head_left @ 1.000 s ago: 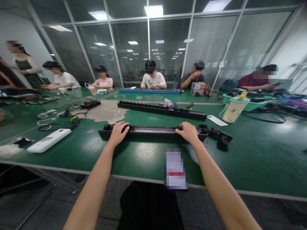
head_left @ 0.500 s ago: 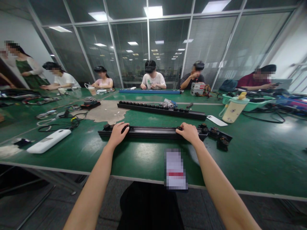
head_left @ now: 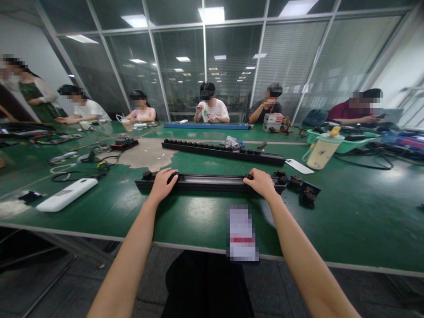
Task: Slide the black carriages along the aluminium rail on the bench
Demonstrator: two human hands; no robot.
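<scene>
Head view: black rail [head_left: 212,180] lies across table [head_left: 195,212], mid-view. Left hand [head_left: 163,183] half-closed, fingers curled on one dark block [head_left: 172,177] toward rail's 9 o'clock end; right hand [head_left: 260,182] pinches another dark block [head_left: 247,177] toward 3 o'clock. From rail: far rail [head_left: 228,155] between 12 and 1, carrying a row of blocks; green basket [head_left: 356,144] between 2 and 3, heaped with dark items; yellow tumbler [head_left: 323,154] before it, contents hidden; drink cup [head_left: 127,126] at 10, brownish inside
</scene>
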